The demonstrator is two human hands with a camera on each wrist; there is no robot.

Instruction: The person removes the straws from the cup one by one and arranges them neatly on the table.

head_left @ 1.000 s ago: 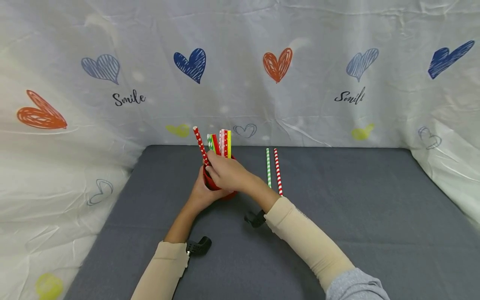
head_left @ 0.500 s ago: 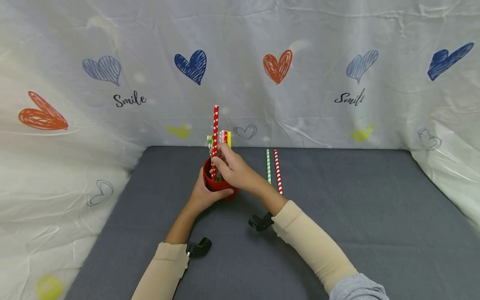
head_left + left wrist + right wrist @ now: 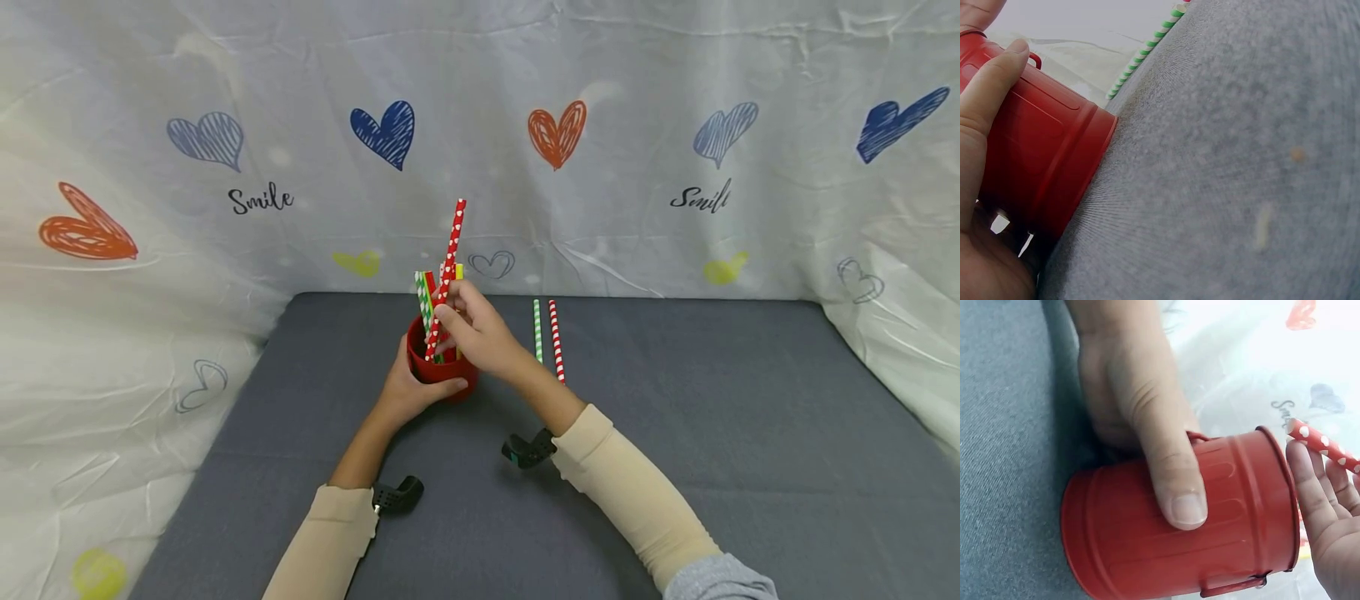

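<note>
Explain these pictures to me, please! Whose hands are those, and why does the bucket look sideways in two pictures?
There's no robot, just a person's two bare hands. The wide picture comes from a camera worn on the head. The left wrist camera and right wrist camera took the others from a tilted angle, so the red bucket only looks sideways. It stands on the grey surface. The left hand grips it. The right hand pinches a heart-patterned straw at its mouth. More straws stand inside. A green-striped straw and red-striped straw lie nearby.
</note>
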